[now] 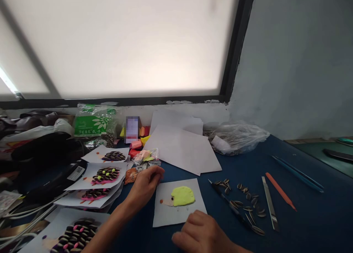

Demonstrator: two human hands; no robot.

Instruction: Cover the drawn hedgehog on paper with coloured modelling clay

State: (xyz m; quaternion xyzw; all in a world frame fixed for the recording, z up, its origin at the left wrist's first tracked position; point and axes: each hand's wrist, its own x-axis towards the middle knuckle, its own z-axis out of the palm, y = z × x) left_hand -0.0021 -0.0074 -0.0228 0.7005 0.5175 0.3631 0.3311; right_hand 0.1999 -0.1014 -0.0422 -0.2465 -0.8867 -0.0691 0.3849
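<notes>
A white paper card [162, 218] lies flat before me. It carries a hedgehog shape with a yellow clay body [183, 196], a pale clay snout, an orange-brown nose and a dark eye. Two small legs are drawn below the body. My left hand [146, 183] is at the card's upper left corner, fingers curled in, close to an orange clay packet [131, 175]. At the card's lower right edge, my right hand [204, 232] is closed, knuckles up. Whatever either hand may hold is hidden by its fingers.
Sunflower seeds [249, 198] lie to the right, beside a dark pen-like tool [234, 209], a metal blade tool [270, 205], an orange stick tool [281, 191] and blue tweezers [298, 174]. Finished seed hedgehog cards [96, 199] stack at left. White sheets [182, 146] lie behind.
</notes>
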